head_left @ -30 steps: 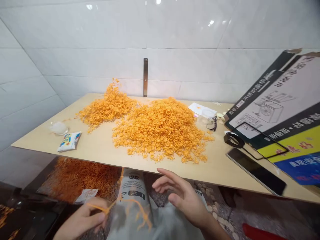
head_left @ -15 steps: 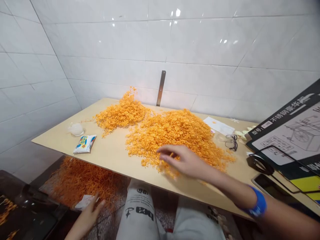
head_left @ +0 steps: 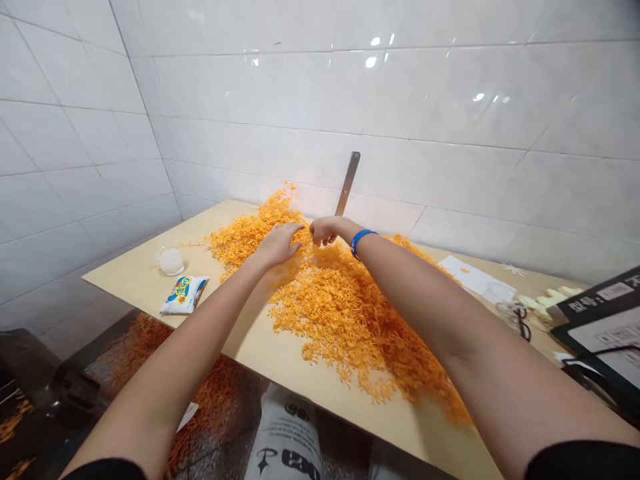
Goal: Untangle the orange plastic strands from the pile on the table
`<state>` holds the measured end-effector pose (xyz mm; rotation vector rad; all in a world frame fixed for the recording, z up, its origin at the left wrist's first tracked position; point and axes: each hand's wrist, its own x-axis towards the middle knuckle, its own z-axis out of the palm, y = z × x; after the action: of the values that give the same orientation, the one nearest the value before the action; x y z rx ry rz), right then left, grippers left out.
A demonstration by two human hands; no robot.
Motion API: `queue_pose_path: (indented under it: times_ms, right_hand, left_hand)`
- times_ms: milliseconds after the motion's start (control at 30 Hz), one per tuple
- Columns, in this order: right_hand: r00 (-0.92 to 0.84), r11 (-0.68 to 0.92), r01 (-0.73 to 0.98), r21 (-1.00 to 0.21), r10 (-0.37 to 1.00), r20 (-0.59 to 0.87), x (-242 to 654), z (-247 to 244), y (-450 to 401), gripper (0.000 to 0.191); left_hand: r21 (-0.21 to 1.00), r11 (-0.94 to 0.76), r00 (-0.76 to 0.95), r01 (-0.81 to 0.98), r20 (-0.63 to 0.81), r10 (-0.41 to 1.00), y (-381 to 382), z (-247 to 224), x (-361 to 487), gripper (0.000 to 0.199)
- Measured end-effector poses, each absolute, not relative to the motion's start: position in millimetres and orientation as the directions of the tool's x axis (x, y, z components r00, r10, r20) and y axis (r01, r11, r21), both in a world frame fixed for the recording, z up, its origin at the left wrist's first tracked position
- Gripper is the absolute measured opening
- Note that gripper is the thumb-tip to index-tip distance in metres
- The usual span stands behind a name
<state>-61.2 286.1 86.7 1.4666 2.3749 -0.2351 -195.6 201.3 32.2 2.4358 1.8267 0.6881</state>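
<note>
Two heaps of orange, plastic-looking flower sprigs lie on the table: a smaller heap (head_left: 243,237) at the back left and a larger heap (head_left: 345,313) in the middle. My left hand (head_left: 280,245) is over the right side of the smaller heap, palm down with its fingers stretched out. Just to its right, between the heaps, my right hand (head_left: 325,230) is closed with curled fingers. A thin orange sprig shows at its fingertips; the rest of its grip is hidden. A blue wristband (head_left: 361,243) circles my right wrist.
A metal strip (head_left: 348,183) stands upright at the wall. A white packet (head_left: 184,295) and a clear cup (head_left: 171,261) sit at the left of the table (head_left: 250,353). Glasses (head_left: 517,319), white paper (head_left: 475,277) and a dark box (head_left: 600,320) are at the right. More orange sprigs (head_left: 215,393) cover the floor.
My left hand has come up from below the table edge onto the smaller heap. My right hand has moved from the larger heap's front to the back and closed. The view has shifted.
</note>
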Motion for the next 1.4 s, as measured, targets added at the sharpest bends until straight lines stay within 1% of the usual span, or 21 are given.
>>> queue_pose_path:
  times_ms: [67, 133, 200, 300, 400, 500, 567, 633, 700, 767, 900, 1000, 1067, 1167, 1267, 1400]
  right_hand:
    - [-0.445, 0.482, 0.875, 0.052, 0.841, -0.309, -63, 99, 294, 0.029]
    - [-0.490, 0.513, 0.855, 0.076, 0.847, -0.208, -63, 111, 300, 0.030]
    - [-0.526, 0.536, 0.837, 0.110, 0.843, -0.114, -61, 120, 305, 0.031]
    - [-0.552, 0.555, 0.819, 0.145, 0.831, -0.061, -56, 127, 309, 0.026]
    - [-0.603, 0.606, 0.787, 0.111, 0.795, -0.067, -53, 129, 307, 0.024]
    - [-0.692, 0.696, 0.718, 0.004, 0.715, -0.102, -49, 127, 302, 0.039]
    - [-0.707, 0.713, 0.701, -0.007, 0.693, -0.138, -44, 123, 302, 0.047]
    - [-0.656, 0.672, 0.737, 0.074, 0.737, -0.163, -37, 114, 304, 0.047]
    - [-0.573, 0.601, 0.776, 0.190, 0.799, -0.182, -31, 102, 307, 0.040]
    - [-0.539, 0.586, 0.769, 0.255, 0.809, -0.234, -28, 87, 307, 0.035]
    - [-0.557, 0.684, 0.677, 0.272, 0.718, -0.418, -34, 63, 299, 0.034]
    - [-0.519, 0.690, 0.642, 0.334, 0.712, -0.473, -42, 56, 294, 0.033]
    - [-0.508, 0.676, 0.633, 0.377, 0.731, -0.456, -42, 59, 295, 0.031]
    - [-0.532, 0.663, 0.639, 0.390, 0.747, -0.398, -35, 74, 301, 0.031]
    - [-0.561, 0.636, 0.668, 0.386, 0.772, -0.300, -23, 92, 308, 0.030]
    - [-0.581, 0.593, 0.703, 0.392, 0.797, -0.164, -14, 109, 311, 0.035]
  left_hand:
    - [0.235, -0.295, 0.232, 0.926, 0.261, 0.937, 236, 17, -201, 0.060]
    - [0.227, -0.272, 0.220, 0.935, 0.229, 0.948, 251, -1, -207, 0.062]
    - [0.225, -0.249, 0.198, 0.942, 0.227, 0.954, 254, -18, -213, 0.062]
    - [0.246, -0.218, 0.156, 0.945, 0.249, 0.956, 253, -36, -218, 0.062]
    - [0.280, -0.190, 0.112, 0.941, 0.274, 0.955, 254, -43, -219, 0.065]
    - [0.314, -0.165, 0.070, 0.935, 0.293, 0.954, 255, -43, -217, 0.068]
    - [0.327, -0.156, 0.054, 0.932, 0.301, 0.952, 255, -42, -217, 0.065]
    - [0.331, -0.156, 0.050, 0.931, 0.308, 0.950, 255, -42, -217, 0.058]
    - [0.331, -0.159, 0.051, 0.930, 0.314, 0.948, 256, -43, -218, 0.048]
    - [0.331, -0.156, 0.046, 0.931, 0.317, 0.947, 259, -46, -220, 0.041]
    - [0.330, -0.143, 0.031, 0.933, 0.322, 0.946, 265, -51, -221, 0.040]
    - [0.323, -0.131, 0.021, 0.937, 0.325, 0.945, 266, -52, -220, 0.041]
    - [0.315, -0.124, 0.016, 0.941, 0.323, 0.946, 265, -52, -220, 0.043]
    - [0.303, -0.119, 0.019, 0.946, 0.315, 0.949, 263, -50, -218, 0.045]
    - [0.289, -0.109, 0.015, 0.951, 0.311, 0.950, 262, -50, -216, 0.049]
    - [0.270, -0.087, -0.002, 0.959, 0.311, 0.950, 261, -49, -214, 0.051]
